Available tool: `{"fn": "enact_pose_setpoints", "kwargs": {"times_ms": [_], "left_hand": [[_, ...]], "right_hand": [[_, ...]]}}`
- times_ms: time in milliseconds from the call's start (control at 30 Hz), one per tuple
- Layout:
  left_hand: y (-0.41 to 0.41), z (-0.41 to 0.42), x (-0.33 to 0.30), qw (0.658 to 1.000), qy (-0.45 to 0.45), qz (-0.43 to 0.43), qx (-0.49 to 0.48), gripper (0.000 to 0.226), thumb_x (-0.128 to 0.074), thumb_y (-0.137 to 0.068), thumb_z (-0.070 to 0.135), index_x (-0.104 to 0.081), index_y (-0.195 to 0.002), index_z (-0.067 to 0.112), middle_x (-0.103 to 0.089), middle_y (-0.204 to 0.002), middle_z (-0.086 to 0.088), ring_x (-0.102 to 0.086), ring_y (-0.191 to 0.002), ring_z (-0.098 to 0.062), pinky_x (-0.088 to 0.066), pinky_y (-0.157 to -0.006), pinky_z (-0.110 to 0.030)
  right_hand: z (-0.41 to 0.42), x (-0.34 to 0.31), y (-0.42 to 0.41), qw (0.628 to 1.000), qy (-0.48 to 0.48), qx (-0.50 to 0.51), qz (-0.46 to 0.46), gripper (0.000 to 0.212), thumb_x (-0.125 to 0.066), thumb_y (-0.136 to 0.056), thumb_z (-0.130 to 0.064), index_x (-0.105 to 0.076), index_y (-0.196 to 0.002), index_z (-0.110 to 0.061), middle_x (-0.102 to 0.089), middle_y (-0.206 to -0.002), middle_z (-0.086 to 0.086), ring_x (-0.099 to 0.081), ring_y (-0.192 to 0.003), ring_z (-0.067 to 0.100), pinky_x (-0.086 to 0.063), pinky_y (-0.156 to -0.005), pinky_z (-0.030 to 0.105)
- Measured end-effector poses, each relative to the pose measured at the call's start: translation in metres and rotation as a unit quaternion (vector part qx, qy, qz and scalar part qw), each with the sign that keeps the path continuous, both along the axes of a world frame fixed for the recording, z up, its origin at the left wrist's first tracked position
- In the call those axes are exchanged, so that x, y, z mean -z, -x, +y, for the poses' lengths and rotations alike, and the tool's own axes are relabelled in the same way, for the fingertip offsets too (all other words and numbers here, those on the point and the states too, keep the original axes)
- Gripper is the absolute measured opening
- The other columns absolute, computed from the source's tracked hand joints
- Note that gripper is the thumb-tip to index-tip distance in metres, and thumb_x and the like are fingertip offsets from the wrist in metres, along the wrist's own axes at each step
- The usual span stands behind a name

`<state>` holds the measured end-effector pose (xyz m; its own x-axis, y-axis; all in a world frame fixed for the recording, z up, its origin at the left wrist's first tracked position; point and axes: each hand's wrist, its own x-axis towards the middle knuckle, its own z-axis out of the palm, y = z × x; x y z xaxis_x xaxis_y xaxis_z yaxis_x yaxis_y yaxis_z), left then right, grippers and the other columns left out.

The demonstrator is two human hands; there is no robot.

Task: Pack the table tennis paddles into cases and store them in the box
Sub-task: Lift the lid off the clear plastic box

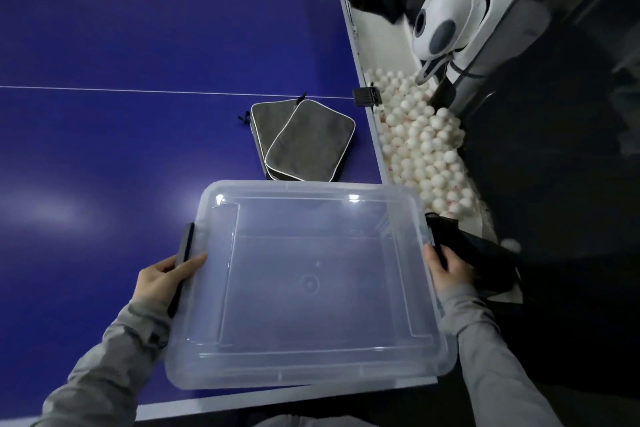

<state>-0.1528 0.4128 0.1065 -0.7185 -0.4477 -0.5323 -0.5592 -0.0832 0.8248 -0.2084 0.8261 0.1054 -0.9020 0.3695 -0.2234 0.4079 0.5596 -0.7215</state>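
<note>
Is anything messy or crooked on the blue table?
A little. The two grey cases lie in a crooked pile, one slanted across the other. The clear box sits turned against the table edge, both hands gripping its side latches. The white balls look gathered in a net, not spilled.

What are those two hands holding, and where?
The clear plastic box: left hand grips its left latch handle, right hand its right side.

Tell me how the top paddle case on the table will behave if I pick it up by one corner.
The top paddle case looks like soft fabric with piped edges, so it will probably sag slightly. It seems flat and light. It lies tilted across the lower case, so lifting may drag that one.
</note>
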Motion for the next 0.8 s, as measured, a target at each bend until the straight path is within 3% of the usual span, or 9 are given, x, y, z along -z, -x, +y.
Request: {"fn": "enact_pose_setpoints", "kwargs": {"times_ms": [167,267,333,400,500,633,667,733,800], "left_hand": [[0.002,-0.007,0.003,0.997,-0.068,-0.019,0.022,0.015,-0.074,-0.076,0.022,-0.07,-0.083,0.011,-0.07,-0.062,0.001,-0.063,-0.05,-0.014,-0.054,-0.047,-0.024],[0.003,-0.017,0.005,0.992,-0.109,-0.045,0.047,0.016,-0.067,-0.082,0.025,-0.067,-0.091,0.012,-0.069,-0.062,0.002,-0.064,-0.051,-0.016,-0.053,-0.049,-0.028],[0.003,-0.023,0.006,0.993,-0.095,-0.039,0.057,0.018,-0.065,-0.084,0.025,-0.065,-0.097,0.013,-0.068,-0.061,0.005,-0.064,-0.049,-0.012,-0.051,-0.045,-0.026],[0.002,-0.027,0.007,0.995,-0.07,-0.023,0.06,0.033,-0.071,-0.079,0.03,-0.063,-0.106,0.013,-0.068,-0.073,0.002,-0.066,-0.057,-0.013,-0.052,-0.054,-0.03],[-0.002,-0.024,0.005,0.995,-0.009,-0.014,0.101,0.07,-0.081,-0.059,0.048,-0.058,-0.118,0.018,-0.067,-0.094,-0.003,-0.065,-0.085,-0.022,-0.051,-0.074,-0.037],[-0.01,-0.008,0.007,0.994,0.054,0.013,0.098,0.075,-0.073,-0.078,0.035,-0.033,-0.141,0.024,-0.047,-0.134,-0.007,-0.051,-0.119,-0.027,-0.045,-0.096,-0.045],[-0.013,-0.003,0.006,0.991,0.088,0.027,0.098,0.078,-0.073,-0.078,0.035,-0.031,-0.143,0.023,-0.042,-0.138,-0.006,-0.047,-0.123,-0.025,-0.043,-0.1,-0.046],[-0.024,0.005,0.001,0.977,0.171,0.039,0.125,0.092,-0.072,-0.066,0.055,-0.034,-0.141,0.02,-0.039,-0.139,-0.004,-0.041,-0.127,-0.023,-0.036,-0.108,-0.046],[-0.032,0.014,-0.003,0.958,0.233,0.041,0.161,0.103,-0.056,-0.051,0.07,-0.041,-0.138,0.018,-0.041,-0.138,-0.002,-0.037,-0.129,-0.024,-0.03,-0.11,-0.045]], "right_hand": [[0.012,-0.003,0.001,0.993,0.112,0.023,-0.027,0.029,-0.05,-0.094,-0.022,-0.064,-0.108,-0.001,-0.065,-0.112,0.021,-0.057,-0.107,0.029,-0.036,-0.089,0.024],[0.02,-0.005,0.002,0.986,0.15,0.023,-0.074,0.037,-0.048,-0.094,-0.03,-0.06,-0.118,-0.004,-0.06,-0.115,0.006,-0.05,-0.109,0.017,-0.031,-0.095,0.023],[0.023,-0.005,0.004,0.986,0.148,0.03,-0.077,0.039,-0.05,-0.094,-0.03,-0.057,-0.122,-0.004,-0.056,-0.116,0.002,-0.048,-0.119,0.02,-0.029,-0.098,0.023],[0.023,-0.005,0.003,0.985,0.156,0.047,-0.052,0.036,-0.052,-0.093,-0.023,-0.056,-0.121,-0.001,-0.057,-0.126,0.011,-0.049,-0.122,0.025,-0.033,-0.1,0.026],[0.017,-0.006,-0.003,0.986,0.154,0.046,-0.033,0.035,-0.051,-0.094,-0.022,-0.056,-0.122,-0.002,-0.057,-0.127,0.017,-0.051,-0.118,0.025,-0.037,-0.099,0.028],[0.009,-0.008,-0.012,0.992,0.121,0.017,-0.009,0.038,-0.048,-0.095,-0.023,-0.051,-0.129,-0.008,-0.055,-0.129,0.013,-0.05,-0.12,0.026,-0.035,-0.097,0.027],[0.009,-0.009,-0.015,0.994,0.107,0.002,-0.004,0.038,-0.049,-0.095,-0.022,-0.051,-0.13,-0.008,-0.054,-0.13,0.014,-0.049,-0.12,0.026,-0.036,-0.097,0.027],[0.01,-0.011,-0.022,0.996,0.084,-0.029,-0.002,0.04,-0.05,-0.094,-0.021,-0.05,-0.131,-0.007,-0.051,-0.133,0.015,-0.048,-0.122,0.027,-0.036,-0.104,0.033],[0.015,-0.011,-0.031,0.996,0.058,-0.059,-0.019,0.042,-0.051,-0.093,-0.022,-0.049,-0.132,-0.007,-0.049,-0.135,0.014,-0.045,-0.126,0.027,-0.034,-0.11,0.04]]}}
